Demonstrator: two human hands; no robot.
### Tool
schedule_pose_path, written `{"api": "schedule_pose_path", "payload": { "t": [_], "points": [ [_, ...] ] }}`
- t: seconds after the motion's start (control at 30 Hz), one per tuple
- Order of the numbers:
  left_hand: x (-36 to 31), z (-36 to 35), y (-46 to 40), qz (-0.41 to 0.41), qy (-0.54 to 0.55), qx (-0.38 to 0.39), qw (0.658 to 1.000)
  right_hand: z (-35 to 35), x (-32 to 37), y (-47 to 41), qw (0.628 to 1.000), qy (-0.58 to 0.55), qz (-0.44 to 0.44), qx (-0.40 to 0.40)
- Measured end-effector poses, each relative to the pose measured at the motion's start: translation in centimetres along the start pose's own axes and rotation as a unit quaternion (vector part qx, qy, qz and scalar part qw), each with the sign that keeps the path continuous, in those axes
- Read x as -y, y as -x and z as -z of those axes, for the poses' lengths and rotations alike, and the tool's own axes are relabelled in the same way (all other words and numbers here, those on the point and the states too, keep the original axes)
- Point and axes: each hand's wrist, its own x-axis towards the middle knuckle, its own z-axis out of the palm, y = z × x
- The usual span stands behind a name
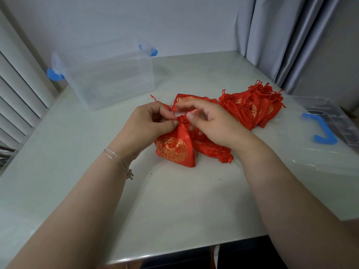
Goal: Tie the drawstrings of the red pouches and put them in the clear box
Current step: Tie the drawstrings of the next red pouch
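Both hands work at the gathered neck of one red pouch (174, 147), which stands on its base on the counter (184, 200) so that its mouth points up toward the fingers. The left hand (149, 123) has a grip pressed together, thumb and forefinger pinching the cinched neck and a strand of the drawstring (155, 99), which seems meant to hold the closure steady while the knot is made. The right hand (211, 123) has its fingers curled over the neck from the other side; they appear to pinch the other strand, though the cord itself is mostly hidden under them. Another pouch (213, 150) lies on its side just beside the one in hand, partly under the right wrist, and a heap of pouches (252, 105) sits farther back to the right, near the counter's far edge. The clear box (108, 80) stands open and well apart at the back left, with nothing visible inside, so I judge the task is at an early stage. The stretch of counter between the hands and the box is bare, giving a free path for the left-hand carry. The box's lid (326, 129) rests at the right edge, out of the way.
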Motion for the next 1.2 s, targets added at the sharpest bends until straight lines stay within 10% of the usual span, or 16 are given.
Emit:
{"api": "schedule_pose_path", "payload": {
  "t": [0.8,1.2],
  "points": [
    [0.2,-1.4,0.0,-0.067,-0.162,-0.082,0.981,-1.3,0.6,0.4,0.975,0.196,0.078,-0.074],
    [1.0,-1.3,0.1,-0.274,-0.239,-0.135,0.922,-0.4,0.2,0.0,0.986,-0.15,-0.05,-0.049]
  ]
}}
